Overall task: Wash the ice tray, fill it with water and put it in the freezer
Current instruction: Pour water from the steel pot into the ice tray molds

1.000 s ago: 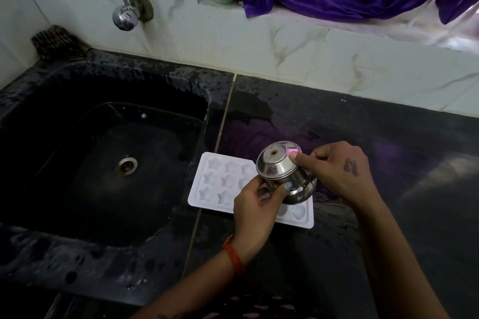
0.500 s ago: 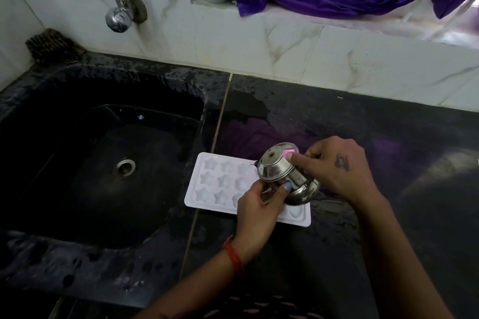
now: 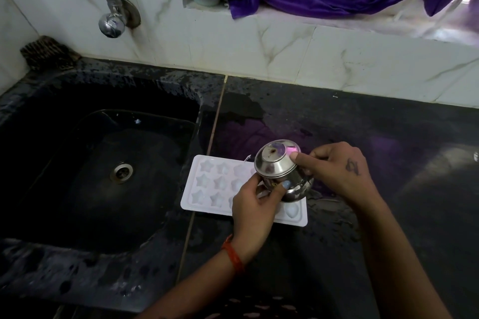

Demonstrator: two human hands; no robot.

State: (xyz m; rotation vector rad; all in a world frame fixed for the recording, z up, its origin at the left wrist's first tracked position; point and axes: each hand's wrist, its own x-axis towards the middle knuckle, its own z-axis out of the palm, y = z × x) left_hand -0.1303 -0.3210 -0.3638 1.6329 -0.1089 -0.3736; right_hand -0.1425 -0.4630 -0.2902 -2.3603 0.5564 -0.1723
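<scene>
Two hands, left hand [image 3: 252, 206] and right hand [image 3: 334, 172], grip the tipped pot [image 3: 281, 172] over the tray [image 3: 207, 185], likely to pour water into it.

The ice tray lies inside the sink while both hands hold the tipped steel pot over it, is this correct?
Not quite. The head view shows the ice tray lying on the black counter to the right of the sink, not inside it. The rest holds: the left hand and the right hand both hold the tipped steel pot over it.
</scene>
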